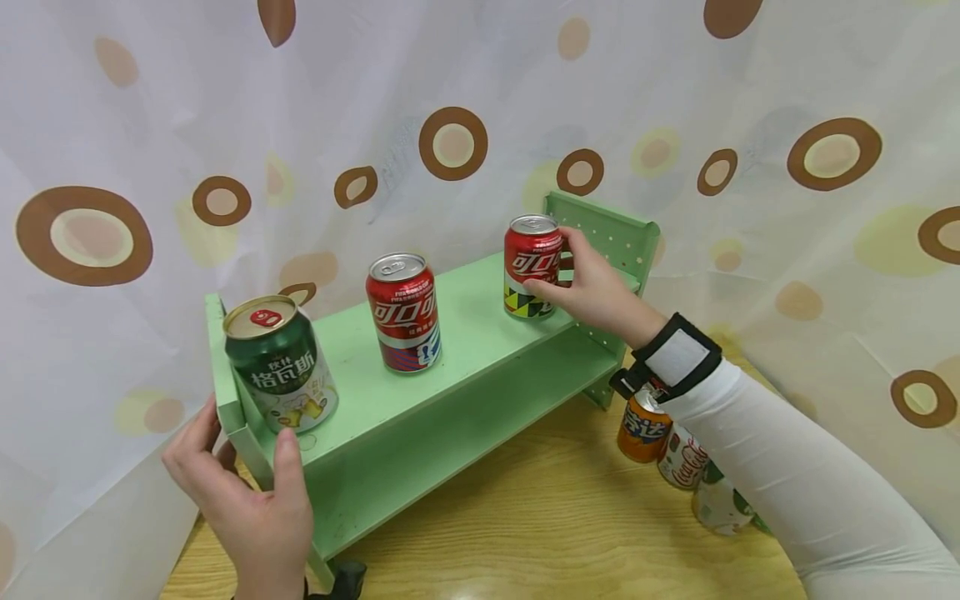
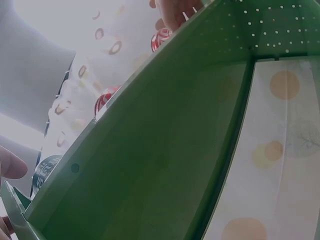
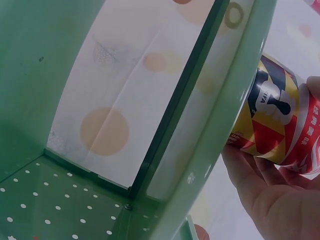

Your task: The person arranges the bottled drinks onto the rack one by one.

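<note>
My right hand (image 1: 600, 292) grips a red cola can (image 1: 532, 267) with a yellow-and-black pattern low on its side, thumb in front and fingers around the far side. In the right wrist view this can (image 3: 272, 107) stands at the shelf edge. A second red cola can (image 1: 405, 312) stands upright mid-shelf, touched by neither hand. At the left end is a green-and-white can (image 1: 281, 367) with a gold top. My left hand (image 1: 247, 500) is beside the shelf's left end panel (image 1: 227, 367), fingers along its outer side and thumb raised in front, below the green can.
The green two-tier shelf (image 1: 465, 333) stands on a wooden table (image 1: 525, 517). Its right end panel (image 1: 607, 237) is dotted with holes. An orange can (image 1: 643, 427), a white cola can (image 1: 682, 458) and a green-white can (image 1: 720, 504) stand under my right forearm. A patterned curtain (image 1: 487, 67) hangs behind.
</note>
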Available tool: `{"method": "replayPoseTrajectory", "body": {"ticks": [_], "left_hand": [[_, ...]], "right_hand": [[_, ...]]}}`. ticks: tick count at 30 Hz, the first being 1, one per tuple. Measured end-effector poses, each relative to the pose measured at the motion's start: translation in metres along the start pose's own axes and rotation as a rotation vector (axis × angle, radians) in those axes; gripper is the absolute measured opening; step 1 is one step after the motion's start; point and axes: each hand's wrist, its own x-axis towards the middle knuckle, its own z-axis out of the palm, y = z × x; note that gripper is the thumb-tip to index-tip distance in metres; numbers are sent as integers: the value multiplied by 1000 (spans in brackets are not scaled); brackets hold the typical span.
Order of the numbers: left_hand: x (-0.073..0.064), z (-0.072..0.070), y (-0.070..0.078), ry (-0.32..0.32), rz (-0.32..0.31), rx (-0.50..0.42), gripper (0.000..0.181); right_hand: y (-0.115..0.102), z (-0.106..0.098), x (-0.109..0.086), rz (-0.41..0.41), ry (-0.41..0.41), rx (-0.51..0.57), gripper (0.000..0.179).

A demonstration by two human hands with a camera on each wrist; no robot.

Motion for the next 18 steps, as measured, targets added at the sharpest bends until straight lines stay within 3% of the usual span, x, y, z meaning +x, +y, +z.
{"method": "replayPoseTrajectory", "body": {"ticks": [18], "left_hand": [[1, -1, 0, -4, -3, -22, 64]], "right_hand": [[-9, 19, -1, -57, -6, 33, 82]]}}
